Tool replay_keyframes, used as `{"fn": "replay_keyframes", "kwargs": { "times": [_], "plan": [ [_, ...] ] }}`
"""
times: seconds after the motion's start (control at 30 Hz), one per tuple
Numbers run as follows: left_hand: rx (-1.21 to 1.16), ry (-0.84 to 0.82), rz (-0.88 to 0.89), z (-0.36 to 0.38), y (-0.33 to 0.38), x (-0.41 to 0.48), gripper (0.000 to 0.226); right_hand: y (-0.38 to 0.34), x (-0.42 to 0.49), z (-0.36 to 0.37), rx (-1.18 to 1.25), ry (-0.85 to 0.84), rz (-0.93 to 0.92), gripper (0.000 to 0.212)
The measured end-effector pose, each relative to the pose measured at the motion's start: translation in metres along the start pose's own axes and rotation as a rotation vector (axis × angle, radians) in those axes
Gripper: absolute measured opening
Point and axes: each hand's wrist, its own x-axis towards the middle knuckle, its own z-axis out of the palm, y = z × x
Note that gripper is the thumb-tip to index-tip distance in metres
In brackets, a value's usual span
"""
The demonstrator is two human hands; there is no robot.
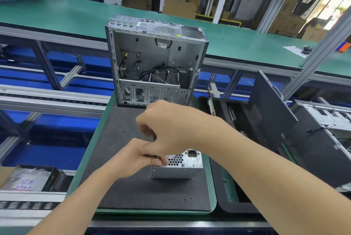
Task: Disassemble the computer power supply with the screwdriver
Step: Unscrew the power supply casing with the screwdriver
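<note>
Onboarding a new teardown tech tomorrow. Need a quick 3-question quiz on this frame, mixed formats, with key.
1. True or false: the power supply sits inside the computer case.
2. Which face of the power supply points up? A) the face with the grille and socket B) a plain side C) a side with cables coming out
3. Fill in: the fingertips at the power supply's top left corner belong to the ____ hand.
Key: 1 false, it stands on the black mat in front of the case; 2 A; 3 left hand.
</note>
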Motion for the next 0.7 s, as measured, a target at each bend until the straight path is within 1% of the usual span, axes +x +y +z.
{"fn": "replay_keyframes", "kwargs": {
  "times": [0.1, 0.17, 0.23, 0.27, 0.33, 0.4, 0.47, 0.5, 0.57, 0.7],
  "plan": [
    [-0.021, 0.005, -0.005, 0.001, -0.001, 0.002, 0.032, -0.008, -0.003, 0.002, -0.081, 0.224, 0.153, 0.063],
    [0.002, -0.006, 0.024, 0.001, -0.002, 0.003, 0.031, -0.011, 0.000, 0.003, -0.044, 0.242, 0.237, 0.066],
    [0.015, -0.004, 0.027, 0.001, -0.003, 0.003, 0.030, -0.010, 0.004, 0.006, -0.019, 0.215, 0.253, 0.061],
    [0.010, 0.012, 0.026, 0.000, -0.004, 0.002, 0.029, -0.010, 0.004, 0.006, -0.021, 0.195, 0.233, 0.054],
    [0.070, 0.050, 0.057, -0.001, -0.008, 0.000, 0.027, -0.005, 0.005, 0.004, -0.008, 0.156, 0.179, 0.033],
    [0.241, 0.085, 0.136, -0.002, -0.011, -0.002, 0.027, 0.001, 0.003, 0.001, 0.031, 0.100, 0.112, 0.018],
    [0.357, 0.100, 0.145, -0.002, -0.014, -0.003, 0.029, 0.006, 0.001, -0.002, 0.074, 0.035, 0.049, 0.007],
    [0.375, 0.098, 0.131, -0.002, -0.015, -0.004, 0.028, 0.006, -0.001, -0.006, 0.090, 0.007, 0.020, 0.006],
    [0.410, 0.100, 0.127, -0.002, -0.017, -0.004, 0.023, 0.008, -0.004, -0.011, 0.101, -0.026, -0.039, 0.011],
    [0.452, 0.144, 0.168, 0.000, -0.018, -0.005, 0.017, 0.010, -0.008, -0.018, 0.139, -0.078, -0.115, 0.028]
  ]
}}
